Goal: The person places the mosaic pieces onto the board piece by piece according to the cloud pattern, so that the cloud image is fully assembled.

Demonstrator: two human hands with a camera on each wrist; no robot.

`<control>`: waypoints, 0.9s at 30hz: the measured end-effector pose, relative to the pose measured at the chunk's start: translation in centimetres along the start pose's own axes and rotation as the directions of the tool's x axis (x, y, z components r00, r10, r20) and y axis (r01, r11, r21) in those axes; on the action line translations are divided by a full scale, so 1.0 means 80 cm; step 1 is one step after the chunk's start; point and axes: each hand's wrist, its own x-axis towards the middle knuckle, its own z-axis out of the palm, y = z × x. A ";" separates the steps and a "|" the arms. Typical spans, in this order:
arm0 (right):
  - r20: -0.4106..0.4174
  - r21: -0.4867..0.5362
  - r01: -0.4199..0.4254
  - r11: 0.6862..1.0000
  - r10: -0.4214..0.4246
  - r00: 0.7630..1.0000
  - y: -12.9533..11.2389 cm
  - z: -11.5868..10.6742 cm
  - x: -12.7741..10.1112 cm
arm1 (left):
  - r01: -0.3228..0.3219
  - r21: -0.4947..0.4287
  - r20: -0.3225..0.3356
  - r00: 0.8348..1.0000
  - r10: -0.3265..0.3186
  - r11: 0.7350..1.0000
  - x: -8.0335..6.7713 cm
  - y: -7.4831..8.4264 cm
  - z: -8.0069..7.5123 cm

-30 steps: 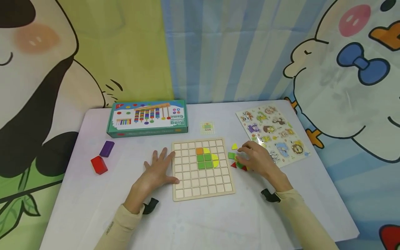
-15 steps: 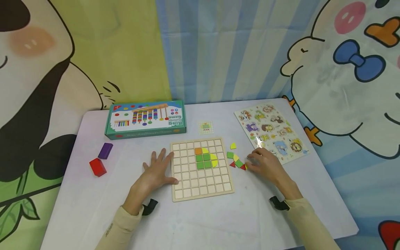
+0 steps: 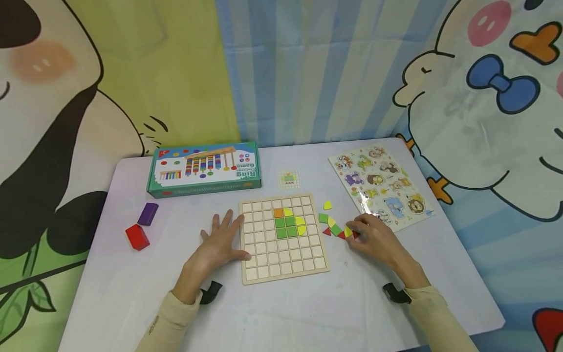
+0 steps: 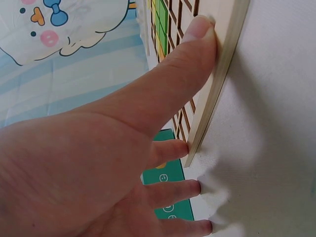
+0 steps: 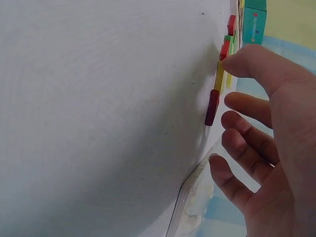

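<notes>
Head view shows the left hand point(image 3: 220, 240) lying flat on the white table point(image 3: 132, 283), fingers spread and straight, against the left edge of the wooden grid board point(image 3: 283, 237). Left wrist view confirms it: the thumb point(image 4: 182, 59) presses along the board's rim and the hand grips nothing.

The board sits near the middle of the table, with orange, yellow and green tiles point(image 3: 288, 224) filling a few squares in its upper middle.

Just off the board's right edge lies a loose cluster of small pieces point(image 3: 335, 227) (green, yellow, red). The right hand point(image 3: 376, 239) rests at the right end of that cluster, its loosely bent fingertips touching a yellow piece point(image 3: 348, 231); in the right wrist view the thumb touches this piece, standing on edge beside a dark red piece point(image 5: 213, 107), with the other fingers loose and apart from it.

An animal puzzle sheet point(image 3: 380, 183) lies toward the far right corner.
</notes>
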 end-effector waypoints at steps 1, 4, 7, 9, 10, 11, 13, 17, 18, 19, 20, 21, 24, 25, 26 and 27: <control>0.005 -0.001 0.000 1.000 0.000 1.000 0.000 0.000 0.000 | 0.001 -0.002 0.001 1.000 -0.001 1.000 0.000 0.000 0.000; 0.018 -0.007 0.002 1.000 -0.002 1.000 0.000 0.002 0.001 | 0.000 -0.005 0.002 1.000 0.000 1.000 -0.001 -0.001 0.002; 0.016 -0.010 0.007 1.000 -0.006 1.000 0.002 0.003 0.001 | -0.003 -0.006 0.002 1.000 0.003 1.000 -0.001 -0.001 0.002; 0.009 -0.012 0.007 1.000 -0.007 1.000 0.003 0.003 0.001 | -0.006 -0.004 0.001 1.000 0.006 1.000 -0.001 -0.001 0.002; 0.009 -0.013 0.004 1.000 -0.004 1.000 0.004 0.003 0.001 | -0.008 -0.004 -0.001 1.000 0.008 1.000 -0.001 -0.001 0.002; 0.009 -0.014 0.001 1.000 -0.001 1.000 0.005 0.003 0.001 | -0.008 -0.004 -0.002 1.000 0.008 1.000 -0.001 -0.001 0.001; 0.014 -0.017 -0.006 1.000 0.007 1.000 0.006 0.003 0.001 | -0.010 -0.001 -0.002 1.000 0.010 1.000 -0.002 -0.001 0.001; 0.028 -0.011 -0.026 1.000 0.027 0.999 0.007 0.002 0.001 | -0.009 0.000 -0.002 1.000 0.009 1.000 -0.001 -0.001 0.000; 0.030 -0.010 -0.028 1.000 0.029 0.999 0.007 0.002 0.001 | -0.008 0.000 -0.001 1.000 0.008 1.000 -0.001 -0.001 0.000; 0.030 -0.006 -0.030 1.000 0.030 0.999 0.007 0.002 0.001 | -0.008 0.001 -0.001 1.000 0.008 1.000 -0.001 -0.001 0.000; 0.030 -0.004 -0.030 1.000 0.030 0.999 0.006 0.002 0.002 | -0.007 0.002 -0.001 1.000 0.007 1.000 0.000 -0.001 0.000; 0.029 -0.003 -0.027 1.000 0.027 0.999 0.007 0.002 0.002 | -0.006 0.002 -0.001 1.000 0.006 1.000 0.000 -0.001 0.000; 0.021 -0.006 -0.011 1.000 0.011 1.000 0.007 0.003 0.002 | -0.009 0.004 -0.002 1.000 0.009 1.000 0.000 -0.001 0.000; 0.016 -0.007 -0.004 1.000 0.004 1.000 0.007 0.003 0.002 | -0.009 0.003 -0.001 1.000 0.009 1.000 -0.001 -0.001 0.000; 0.009 -0.011 0.003 1.000 -0.003 1.000 0.007 0.004 0.002 | -0.011 0.001 -0.002 1.000 0.011 1.000 -0.001 -0.001 0.000; 0.002 -0.011 0.009 1.000 -0.009 1.000 0.007 0.004 0.003 | -0.013 0.001 -0.001 1.000 0.013 1.000 -0.001 -0.001 0.000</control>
